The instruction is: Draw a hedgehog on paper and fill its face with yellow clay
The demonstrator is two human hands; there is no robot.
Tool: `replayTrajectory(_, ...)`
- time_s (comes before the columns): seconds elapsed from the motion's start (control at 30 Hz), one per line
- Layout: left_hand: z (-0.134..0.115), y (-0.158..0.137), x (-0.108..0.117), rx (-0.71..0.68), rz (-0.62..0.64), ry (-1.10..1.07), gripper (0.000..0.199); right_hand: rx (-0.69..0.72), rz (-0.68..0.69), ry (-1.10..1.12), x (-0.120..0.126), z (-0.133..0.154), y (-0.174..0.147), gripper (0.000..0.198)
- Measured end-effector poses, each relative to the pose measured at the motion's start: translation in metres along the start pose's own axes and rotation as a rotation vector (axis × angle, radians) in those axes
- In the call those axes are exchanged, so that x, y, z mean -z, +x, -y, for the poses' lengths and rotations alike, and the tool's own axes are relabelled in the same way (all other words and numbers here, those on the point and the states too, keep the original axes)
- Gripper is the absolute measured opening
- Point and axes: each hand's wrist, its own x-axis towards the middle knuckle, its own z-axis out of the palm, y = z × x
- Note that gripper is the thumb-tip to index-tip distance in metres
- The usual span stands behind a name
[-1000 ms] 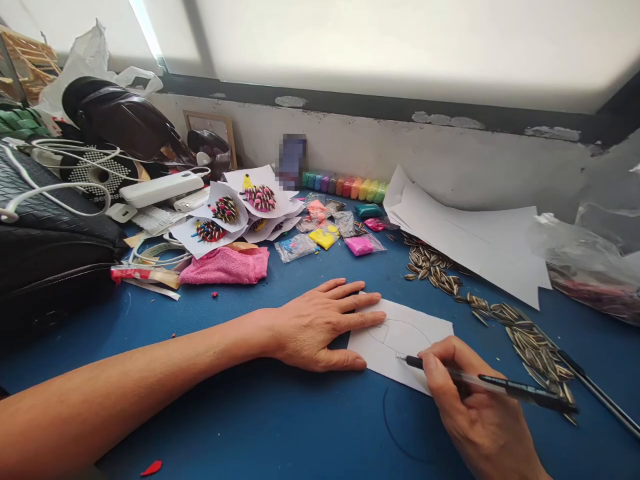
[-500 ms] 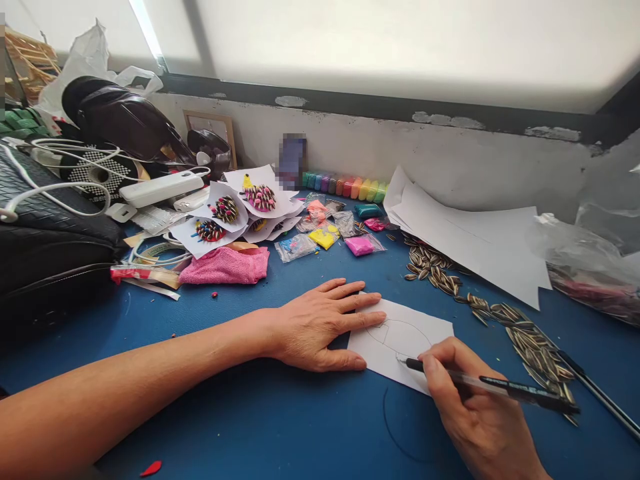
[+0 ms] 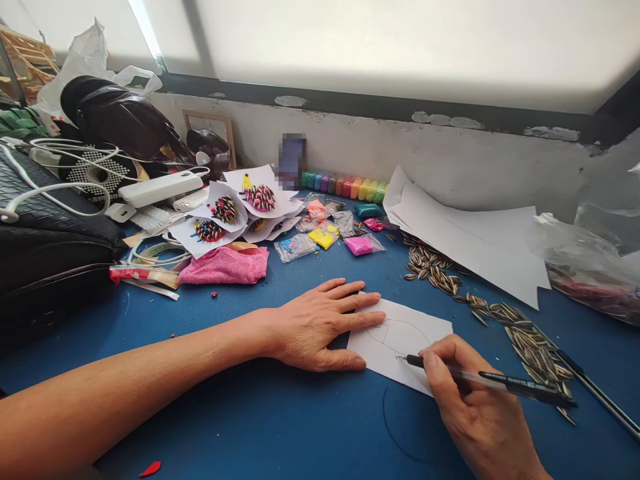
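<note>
My left hand (image 3: 320,327) lies flat with fingers spread, its fingertips resting on the left part of a small white sheet of paper (image 3: 400,373). On that sheet is a thin pen outline of an oval body with a small section marked off at its left end and short strokes beneath. My right hand (image 3: 475,400) is closed around a black pen (image 3: 505,383), whose tip touches the paper at the short strokes under the oval. Part of the drawing's right end is hidden behind the right hand.
Sunflower seeds (image 3: 535,343) trail along the right, beside a second pen (image 3: 600,393). Behind lie large white sheets (image 3: 465,227), small bags of coloured clay (image 3: 325,235), a pink cloth (image 3: 225,265) and papers with seed-covered figures (image 3: 260,198). A black bag (image 3: 50,253) stands at left.
The pen in my right hand has shifted very slightly, and the short strokes beneath the oval look a little denser. My left hand stays in place.
</note>
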Motion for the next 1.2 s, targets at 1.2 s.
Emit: replayTrajectory(1.2,0.002,-0.002,0.0,-0.013,-0.084,-0.015,0.064,0.085,-0.034,-0.012,0.011,0.001,0.003,0.026)
